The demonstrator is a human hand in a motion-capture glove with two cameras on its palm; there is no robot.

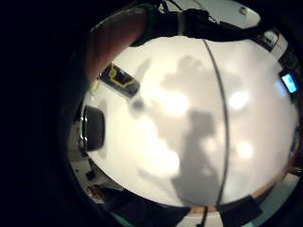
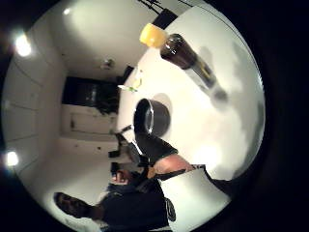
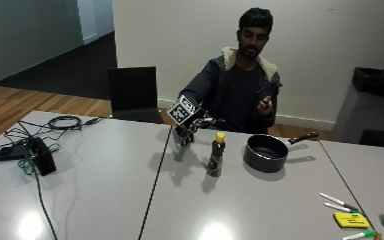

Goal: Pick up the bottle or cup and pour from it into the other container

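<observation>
Above the table (image 3: pixel 112 170), just left of the bottle (image 3: pixel 215 154), we see the gloved right hand (image 3: pixel 187 131) hanging in the air with its fingers drooping downward and nothing in its grip, the fingers relaxed rather than clenched. It is near the bottle but apart from it. We find the bottle standing upright on the table, dark brown with a yellow cap; the thumb side palm view shows the same bottle (image 2: pixel 186 57) with its cap (image 2: pixel 153 35) and, beside it, the pan (image 2: pixel 151 117). From the outside view, the black pan (image 3: pixel 267 152) sits just right of the bottle, its handle pointing to the far right. We see the person's bare hand (image 3: pixel 265 105) raised at chest height, away from everything on the table. At the near right corner of the table lie several markers (image 3: pixel 338 201) and a yellow block (image 3: pixel 350 219). On the left side of the table we see a small black box (image 3: pixel 40 156) with cables (image 3: pixel 64 121) trailing toward the far edge. Behind the table, a black chair (image 3: pixel 133 93) stands left of the person.
</observation>
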